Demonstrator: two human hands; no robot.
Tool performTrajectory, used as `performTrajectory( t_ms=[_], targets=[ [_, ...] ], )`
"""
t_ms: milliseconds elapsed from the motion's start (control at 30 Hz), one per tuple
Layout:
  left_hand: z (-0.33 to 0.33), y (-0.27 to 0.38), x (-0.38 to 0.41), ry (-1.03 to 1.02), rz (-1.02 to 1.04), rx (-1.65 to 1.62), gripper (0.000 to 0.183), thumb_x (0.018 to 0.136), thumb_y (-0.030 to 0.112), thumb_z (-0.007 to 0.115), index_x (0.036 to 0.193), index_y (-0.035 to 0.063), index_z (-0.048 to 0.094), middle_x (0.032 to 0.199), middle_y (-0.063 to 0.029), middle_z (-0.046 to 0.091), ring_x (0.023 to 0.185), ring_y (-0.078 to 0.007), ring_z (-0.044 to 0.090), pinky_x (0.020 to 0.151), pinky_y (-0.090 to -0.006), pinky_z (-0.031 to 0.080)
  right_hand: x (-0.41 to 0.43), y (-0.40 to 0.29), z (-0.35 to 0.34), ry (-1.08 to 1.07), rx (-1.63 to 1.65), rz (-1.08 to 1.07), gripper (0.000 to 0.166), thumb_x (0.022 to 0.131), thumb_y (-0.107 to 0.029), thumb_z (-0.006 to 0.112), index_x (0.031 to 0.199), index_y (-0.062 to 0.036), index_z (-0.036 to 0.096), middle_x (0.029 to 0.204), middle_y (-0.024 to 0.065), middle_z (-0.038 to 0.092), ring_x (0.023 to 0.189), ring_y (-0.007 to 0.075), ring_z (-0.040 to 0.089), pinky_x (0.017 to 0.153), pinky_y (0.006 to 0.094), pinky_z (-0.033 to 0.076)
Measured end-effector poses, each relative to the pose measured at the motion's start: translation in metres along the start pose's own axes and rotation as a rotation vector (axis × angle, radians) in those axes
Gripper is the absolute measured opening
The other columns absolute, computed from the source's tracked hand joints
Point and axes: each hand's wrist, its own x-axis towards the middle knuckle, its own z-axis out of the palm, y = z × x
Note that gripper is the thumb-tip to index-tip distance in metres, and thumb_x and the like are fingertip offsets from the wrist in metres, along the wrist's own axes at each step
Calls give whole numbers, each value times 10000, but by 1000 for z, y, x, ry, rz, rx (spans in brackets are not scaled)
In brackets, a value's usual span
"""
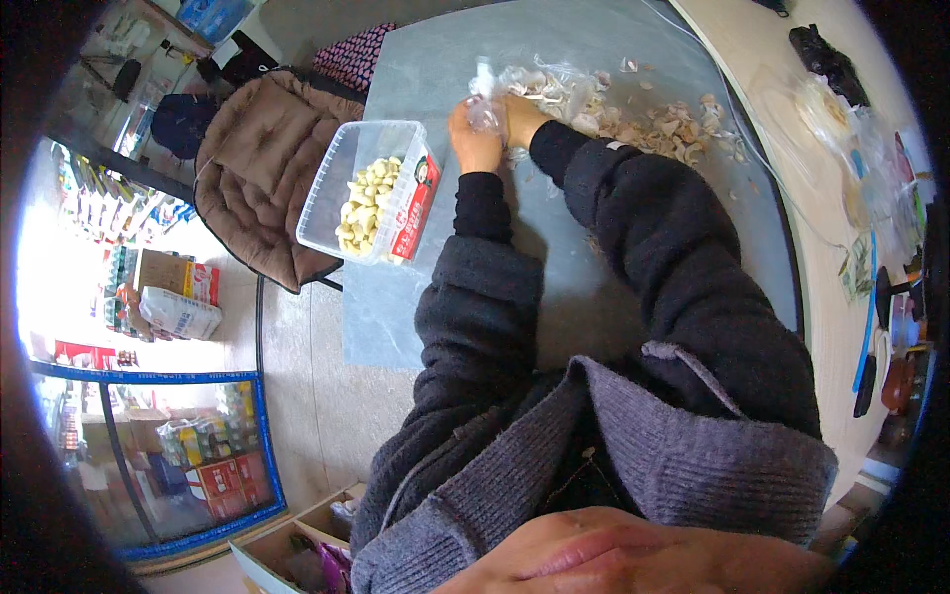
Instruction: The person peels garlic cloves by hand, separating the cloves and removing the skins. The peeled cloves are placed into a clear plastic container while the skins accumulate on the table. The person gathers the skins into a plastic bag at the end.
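Near the far edge of a grey table [401, 327], my left hand [475, 145] is closed on a crumpled clear plastic bag [486, 115]. My right hand [523, 119] is against the left one, partly behind the bag; its fingertips are hidden, so its grip cannot be made out. Left of my hands, a clear plastic tub [312, 200] with a red label holds peeled garlic cloves [365, 208]. Garlic skins [675, 130] lie scattered to the right of my hands, with thin clear plastic [571, 74] among them.
A chair with a brown padded cover [252, 178] stands beyond the tub. A pale counter [787, 148] along the right side bears plastic bags and a black bag [827, 63]. A cable [731, 96] runs along the table's right edge. A blue-framed glass case [271, 445] stands lower left.
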Motion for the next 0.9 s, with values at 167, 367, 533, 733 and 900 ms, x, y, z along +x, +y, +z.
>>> performTrajectory(
  t_ms=[167,367,533,733,900],
  targets=[
    [-5,22,7,42,-47,-205,106,740,41,592,831,20,542,767,-71,574,684,-155,534,644,-277,440,4,10,9,189,0,-60,213,698,-229,552,818,-78,643,773,173,626,735,330,609,652,422,474],
    [-11,-6,5,168,52,-28,128,780,6,529,903,40,513,800,-44,541,722,-128,515,632,-255,431,9,-3,-76,-266,126,-194,303,734,-143,568,1012,-22,551,984,168,572,882,304,554,744,375,438],
    [-14,-43,10,64,-89,-37,221,665,-11,592,865,-6,498,805,-129,536,792,-242,543,724,-316,423,-34,31,-142,22,358,-229,306,833,-211,529,1087,-40,526,1011,137,562,927,259,542,811,340,426],
    [-1,19,2,269,-195,-75,506,682,-41,513,1170,-49,382,1137,-209,424,1066,-308,420,938,-348,311,-89,145,-137,560,923,430,191,851,-204,519,942,-54,593,858,50,617,795,129,576,676,246,456],
    [-10,81,9,401,-32,-92,527,671,-37,442,1193,-49,375,1183,-199,393,1141,-297,352,998,-356,227,-79,104,-150,705,1472,225,78,843,-159,532,835,-87,560,729,19,580,623,91,553,518,203,447]
  ],
)
